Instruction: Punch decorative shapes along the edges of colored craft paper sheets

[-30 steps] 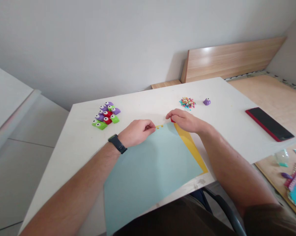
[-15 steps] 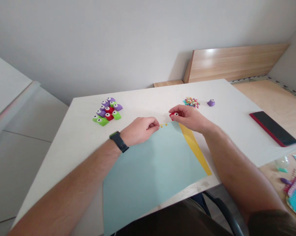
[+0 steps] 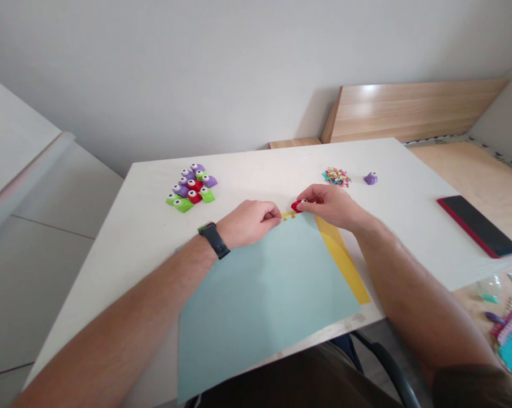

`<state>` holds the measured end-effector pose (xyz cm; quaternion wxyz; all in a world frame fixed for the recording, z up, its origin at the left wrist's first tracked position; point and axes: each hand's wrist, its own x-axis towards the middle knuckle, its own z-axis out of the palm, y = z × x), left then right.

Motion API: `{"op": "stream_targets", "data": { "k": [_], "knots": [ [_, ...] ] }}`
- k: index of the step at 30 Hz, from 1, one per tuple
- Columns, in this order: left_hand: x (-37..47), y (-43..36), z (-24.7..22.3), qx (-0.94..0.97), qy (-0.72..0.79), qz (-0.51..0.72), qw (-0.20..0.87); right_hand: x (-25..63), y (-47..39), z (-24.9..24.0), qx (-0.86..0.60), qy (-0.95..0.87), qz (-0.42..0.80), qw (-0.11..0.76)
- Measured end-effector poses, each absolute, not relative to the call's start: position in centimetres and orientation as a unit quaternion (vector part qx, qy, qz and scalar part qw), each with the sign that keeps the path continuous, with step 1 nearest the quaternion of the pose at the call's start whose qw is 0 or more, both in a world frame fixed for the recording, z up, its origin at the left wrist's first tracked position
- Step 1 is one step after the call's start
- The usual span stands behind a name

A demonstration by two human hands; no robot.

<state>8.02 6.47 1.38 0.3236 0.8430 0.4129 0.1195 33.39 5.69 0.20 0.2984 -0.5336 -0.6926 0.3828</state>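
Note:
My right hand (image 3: 330,205) is closed on a red toy with a googly eye (image 3: 298,205), at the far edge of a light blue sheet (image 3: 268,294). My left hand (image 3: 252,222) rests at the same edge with its fingertips pinched together; whether anything is between them is hidden. Small notches in the blue sheet's far edge show yellow between my hands. A yellow sheet (image 3: 345,263) lies under the blue one and sticks out along its right side. On my left wrist is a dark watch (image 3: 214,240).
A cluster of purple, green and red toys with eyes (image 3: 194,184) sits at the table's far left. Beyond my right hand lie a pile of colourful bits (image 3: 336,176) and a purple toy (image 3: 371,178). A black-and-red flat case (image 3: 479,226) lies at the right.
The red toy in my right hand has moved slightly left and nearer the notched edge, towards my left hand. The whole view has shifted a little.

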Motion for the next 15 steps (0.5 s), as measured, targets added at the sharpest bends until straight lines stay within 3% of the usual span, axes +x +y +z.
{"op": "stream_targets", "data": {
  "k": [15],
  "knots": [
    [8.26,6.41,1.27,0.839,0.433,0.11,0.312,32.84,5.33,0.95,-0.542,-0.755,0.235,0.285]
  ]
}}
